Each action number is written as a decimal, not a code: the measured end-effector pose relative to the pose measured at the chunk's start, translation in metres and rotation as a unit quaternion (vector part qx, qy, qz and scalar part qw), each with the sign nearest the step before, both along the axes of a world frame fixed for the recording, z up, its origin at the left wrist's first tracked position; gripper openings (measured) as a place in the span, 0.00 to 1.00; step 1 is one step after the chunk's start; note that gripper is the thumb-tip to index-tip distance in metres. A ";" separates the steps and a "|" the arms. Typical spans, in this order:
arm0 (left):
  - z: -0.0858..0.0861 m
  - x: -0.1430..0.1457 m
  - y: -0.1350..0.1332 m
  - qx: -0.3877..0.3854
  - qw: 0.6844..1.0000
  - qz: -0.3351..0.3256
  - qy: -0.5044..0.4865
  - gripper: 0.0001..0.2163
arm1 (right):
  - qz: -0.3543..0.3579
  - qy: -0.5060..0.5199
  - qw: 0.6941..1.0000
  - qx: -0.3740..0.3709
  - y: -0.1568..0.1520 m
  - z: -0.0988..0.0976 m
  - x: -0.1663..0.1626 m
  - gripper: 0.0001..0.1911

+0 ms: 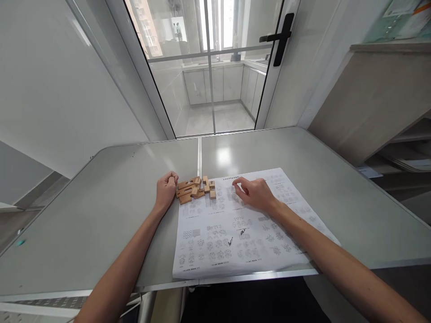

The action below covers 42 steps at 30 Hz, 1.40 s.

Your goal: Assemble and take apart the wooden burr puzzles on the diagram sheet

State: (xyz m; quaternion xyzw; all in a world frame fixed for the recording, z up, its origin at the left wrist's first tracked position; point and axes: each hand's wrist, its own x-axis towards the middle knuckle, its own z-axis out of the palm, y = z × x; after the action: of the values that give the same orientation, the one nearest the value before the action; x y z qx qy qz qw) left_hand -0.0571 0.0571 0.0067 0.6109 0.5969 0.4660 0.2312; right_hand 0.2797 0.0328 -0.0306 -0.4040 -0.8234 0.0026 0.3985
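Glazed door point(210, 80) and white kitchen cabinets point(229, 85) form the backdrop to a grey desk point(101, 215), where a person sits with both forearms across its near edge. Spread from that edge toward the desk's middle lies a white sheet point(218, 222) of printed diagrams. Wooden pieces point(186, 192), some slotted and some plain blocks, are heaped at the sheet's far left corner, a few overhanging its left side. The left hand point(165, 190), fingers curled together in a fist, rests just beside them; whether it contains anything cannot be told. Near the sheet's far edge, the right hand point(254, 192) bends over the print, thumb and forefinger apart.
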 end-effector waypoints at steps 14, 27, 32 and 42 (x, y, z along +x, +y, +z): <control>0.003 0.004 -0.003 0.004 1.000 0.003 0.009 0.07 | -0.005 -0.020 1.000 0.003 0.002 0.003 0.006 0.11; 0.004 0.006 -0.006 0.008 1.000 0.003 0.014 0.08 | -0.013 -0.045 0.999 -0.014 0.004 0.004 0.009 0.12; 0.005 0.007 -0.007 0.014 1.000 0.002 0.012 0.08 | -0.006 -0.060 0.998 -0.002 0.004 0.010 0.009 0.14; 0.007 0.003 -0.012 0.013 0.998 0.034 0.044 0.08 | 0.022 -0.076 0.997 0.007 -0.002 0.027 0.002 0.18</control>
State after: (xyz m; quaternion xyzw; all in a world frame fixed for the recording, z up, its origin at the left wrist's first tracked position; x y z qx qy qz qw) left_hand -0.0541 0.0454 0.0135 0.6131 0.6209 0.4537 0.1809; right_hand 0.2814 0.0304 -0.0038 -0.3824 -0.8599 -0.0254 0.3372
